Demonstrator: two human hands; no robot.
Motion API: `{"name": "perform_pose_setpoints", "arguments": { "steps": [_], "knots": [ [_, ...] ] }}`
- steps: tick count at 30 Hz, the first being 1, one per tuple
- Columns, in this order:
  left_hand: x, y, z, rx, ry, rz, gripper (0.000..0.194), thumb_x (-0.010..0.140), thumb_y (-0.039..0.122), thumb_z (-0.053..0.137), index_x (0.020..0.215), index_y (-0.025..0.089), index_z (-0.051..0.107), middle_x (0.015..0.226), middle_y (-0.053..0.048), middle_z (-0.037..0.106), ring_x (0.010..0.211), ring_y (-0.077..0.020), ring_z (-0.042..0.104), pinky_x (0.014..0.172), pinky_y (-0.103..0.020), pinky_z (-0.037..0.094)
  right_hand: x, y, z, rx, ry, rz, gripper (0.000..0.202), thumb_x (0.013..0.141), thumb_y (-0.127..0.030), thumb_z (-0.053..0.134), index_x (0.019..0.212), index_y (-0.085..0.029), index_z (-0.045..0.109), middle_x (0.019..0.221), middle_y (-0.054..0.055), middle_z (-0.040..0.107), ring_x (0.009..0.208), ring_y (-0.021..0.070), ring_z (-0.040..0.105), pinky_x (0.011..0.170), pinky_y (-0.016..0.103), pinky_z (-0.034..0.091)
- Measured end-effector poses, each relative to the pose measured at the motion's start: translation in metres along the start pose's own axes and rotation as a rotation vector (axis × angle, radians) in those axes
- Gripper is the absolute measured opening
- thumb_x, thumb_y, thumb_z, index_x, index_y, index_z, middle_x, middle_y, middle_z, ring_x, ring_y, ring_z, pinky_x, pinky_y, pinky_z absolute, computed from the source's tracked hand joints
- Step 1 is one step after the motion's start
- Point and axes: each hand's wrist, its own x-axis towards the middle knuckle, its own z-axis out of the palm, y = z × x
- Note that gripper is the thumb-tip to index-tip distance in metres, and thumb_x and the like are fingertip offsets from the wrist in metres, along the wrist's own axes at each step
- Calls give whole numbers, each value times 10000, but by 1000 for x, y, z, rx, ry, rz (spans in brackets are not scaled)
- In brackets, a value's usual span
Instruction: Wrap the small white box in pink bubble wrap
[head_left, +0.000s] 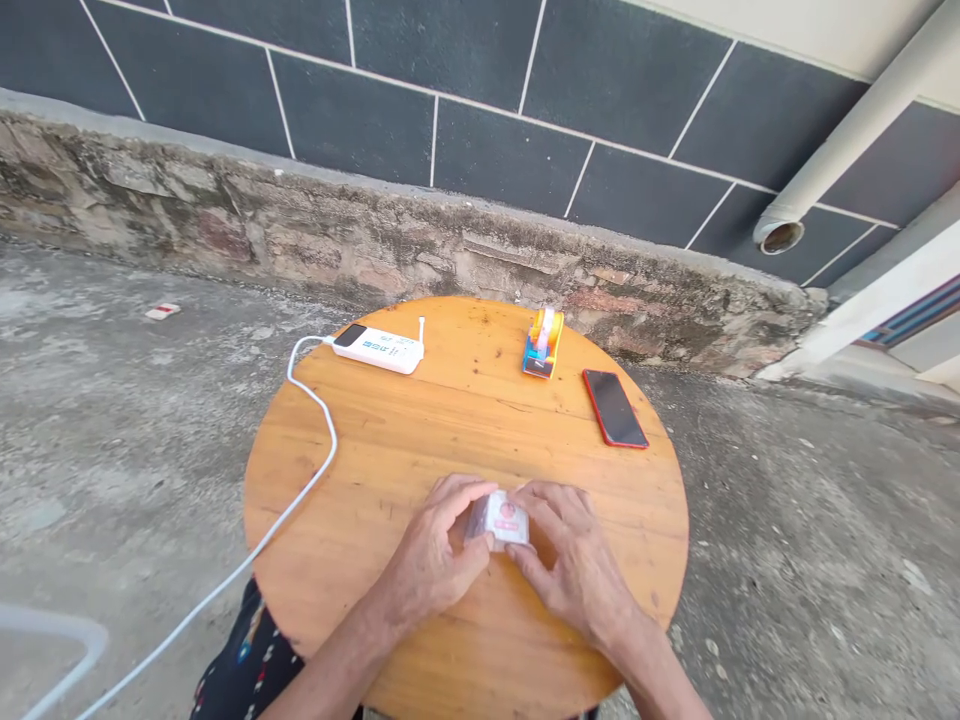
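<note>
A small clear plastic box with a white label and a red print (506, 518) is held low over the near middle of the round wooden table. My left hand (439, 550) grips its left side between thumb and fingers. On the other side, my right hand (570, 550) has its thumb at the lower edge and its fingers at the upper right corner. Both hands are closed on the box. What is inside it I cannot make out, and whether its base touches the table is hidden.
On the wooden table (405, 430) lie a white power bank (379, 348) with a white cable (330, 440), a small tape dispenser (541, 345) and a red-edged phone (615, 408). A stone-based wall (337, 235) runs behind, with a drainpipe (832, 150) at right.
</note>
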Motion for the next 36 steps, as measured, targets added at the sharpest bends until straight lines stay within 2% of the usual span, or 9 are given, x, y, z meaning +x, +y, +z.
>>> {"name": "perform_pose_setpoints", "arguments": {
  "steps": [3,9,15,19,22,25,27,32,36],
  "knots": [
    [0,0,0,2,7,0,453,713,53,529,1136,212,573,1111,-70,589,1065,-227,545,930,-386,469,-2,-1,0,-62,-25,-15,383,829,-218,566,1209,-228,517,1168,97,544,1040,271,497,895,461,381],
    [-2,0,0,15,13,2,474,715,55,530,1159,216,566,1135,-62,582,1082,-221,533,943,-373,460,-13,4,8,-65,22,-5,656,822,-332,605,1396,-210,312,1378,134,389,1199,302,407,964,492,355],
    [-3,-1,0,5,16,15,475,715,49,534,1159,216,563,1109,-56,591,1059,-214,542,931,-370,464,-10,-1,7,-144,19,-25,491,819,-276,595,1294,-259,470,1400,120,381,1162,317,449,925,520,381],
    [-4,-2,0,4,15,26,466,719,60,536,1155,219,571,1118,-62,588,1074,-222,539,934,-377,466,-14,0,5,-94,57,-10,561,836,-351,588,1350,-237,393,1419,138,366,1240,324,412,975,541,363],
    [-5,-3,0,16,7,47,551,705,51,520,1229,222,529,1181,-69,560,1127,-228,515,972,-386,448,-22,6,6,-42,47,46,626,851,-376,572,1400,-235,305,1447,135,340,1314,312,347,1027,549,332],
    [-8,-5,-1,64,-1,80,732,663,36,513,1361,223,396,1293,-86,499,1202,-253,465,1027,-436,400,-27,13,9,36,11,92,746,829,-364,601,1447,-234,204,1474,129,313,1357,293,294,1058,526,328],
    [-9,-8,-1,101,-8,99,820,639,29,511,1411,221,314,1343,-95,464,1233,-270,437,1045,-468,374,-27,17,12,96,2,114,800,809,-342,623,1459,-233,169,1470,132,325,1351,284,315,1059,508,343],
    [-11,-13,4,159,-17,91,805,672,40,500,1423,234,288,1311,-89,507,1199,-265,472,1022,-476,394,-20,18,20,177,7,175,708,792,-275,620,1417,-241,289,1357,110,487,1236,269,464,1012,498,391],
    [-10,-13,6,148,50,61,775,679,32,487,1408,230,315,1278,-89,532,1159,-243,515,1000,-444,428,-14,12,23,223,52,200,618,795,-265,614,1364,-227,377,1314,101,525,1187,254,503,994,468,414]
  ]
}}
